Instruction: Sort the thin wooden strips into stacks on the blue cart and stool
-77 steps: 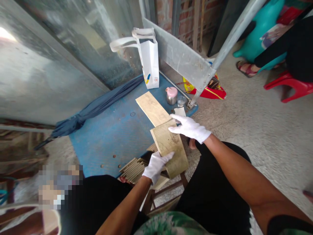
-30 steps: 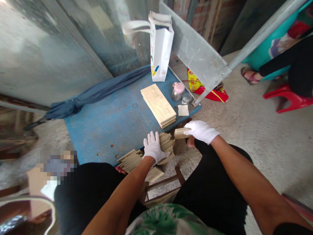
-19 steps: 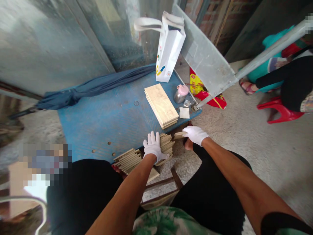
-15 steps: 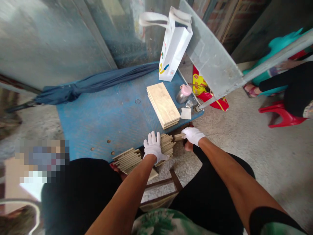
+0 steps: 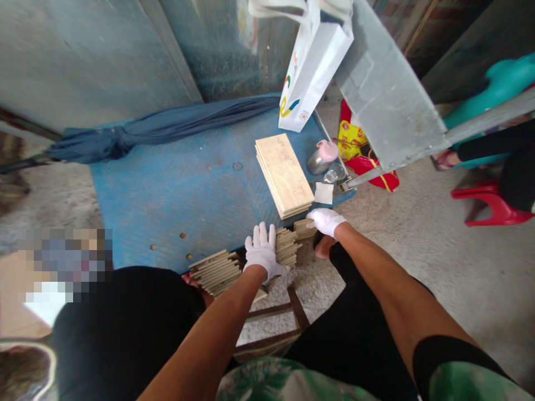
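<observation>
Both my hands wear white gloves. My left hand point(image 5: 261, 255) lies with fingers spread on a row of thin wooden boards standing on edge, between the right bundle point(image 5: 286, 248) and the left bundle point(image 5: 216, 272). My right hand point(image 5: 327, 221) pinches a small wooden board point(image 5: 304, 229) by its right end, just right of the row. How many pieces it holds, I cannot tell. Above the hands, on the blue tabletop point(image 5: 200, 195), lies a stack of flat pale wooden boards point(image 5: 286, 175).
Right of the stack stand a pink-lidded metal cup point(image 5: 322, 157), a clear glass point(image 5: 334, 173) and a white paper square point(image 5: 324, 192). Behind are a white bag point(image 5: 311, 72) and a folded dark umbrella point(image 5: 175, 125). A person sits at right near a red stool point(image 5: 491, 203).
My right hand has turned the small board so more of its flat face shows. My left hand stays on the row. The head view has shifted slightly.
</observation>
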Action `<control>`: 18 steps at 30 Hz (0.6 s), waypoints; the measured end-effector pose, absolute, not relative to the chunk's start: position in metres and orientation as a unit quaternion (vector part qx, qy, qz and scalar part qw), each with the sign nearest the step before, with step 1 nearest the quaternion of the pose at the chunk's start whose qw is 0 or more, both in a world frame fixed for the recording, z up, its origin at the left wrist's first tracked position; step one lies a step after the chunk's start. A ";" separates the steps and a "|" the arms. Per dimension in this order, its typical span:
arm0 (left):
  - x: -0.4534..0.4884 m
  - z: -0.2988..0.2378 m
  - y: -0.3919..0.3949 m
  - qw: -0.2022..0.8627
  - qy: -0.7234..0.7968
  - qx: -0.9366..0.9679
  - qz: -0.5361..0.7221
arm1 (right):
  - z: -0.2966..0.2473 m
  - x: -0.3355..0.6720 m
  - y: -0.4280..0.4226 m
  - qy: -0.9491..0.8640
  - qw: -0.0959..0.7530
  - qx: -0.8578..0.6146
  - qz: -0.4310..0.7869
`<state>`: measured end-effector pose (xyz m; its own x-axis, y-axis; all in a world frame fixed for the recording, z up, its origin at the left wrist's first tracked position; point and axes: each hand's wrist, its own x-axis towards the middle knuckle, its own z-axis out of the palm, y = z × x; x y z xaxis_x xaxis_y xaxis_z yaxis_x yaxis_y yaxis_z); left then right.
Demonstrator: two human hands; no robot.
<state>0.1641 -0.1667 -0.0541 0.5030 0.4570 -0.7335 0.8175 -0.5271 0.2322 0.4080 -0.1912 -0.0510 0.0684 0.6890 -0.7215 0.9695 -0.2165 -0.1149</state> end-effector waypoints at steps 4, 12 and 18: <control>0.164 -0.053 -0.166 0.295 0.389 0.815 -0.313 | -0.054 0.408 -0.190 0.591 0.198 0.719 -0.307; 0.164 -0.052 -0.166 0.298 0.388 0.815 -0.311 | -0.054 0.401 -0.201 0.599 0.148 0.741 -0.266; 0.163 -0.056 -0.166 0.302 0.390 0.814 -0.306 | -0.030 0.419 -0.197 0.469 -0.015 0.861 -0.195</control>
<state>0.1628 -0.1662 -0.0563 0.5085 0.4508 -0.7336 0.8199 -0.5138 0.2526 0.4191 -0.1965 -0.0298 0.4835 0.8143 -0.3211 0.8023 -0.5590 -0.2095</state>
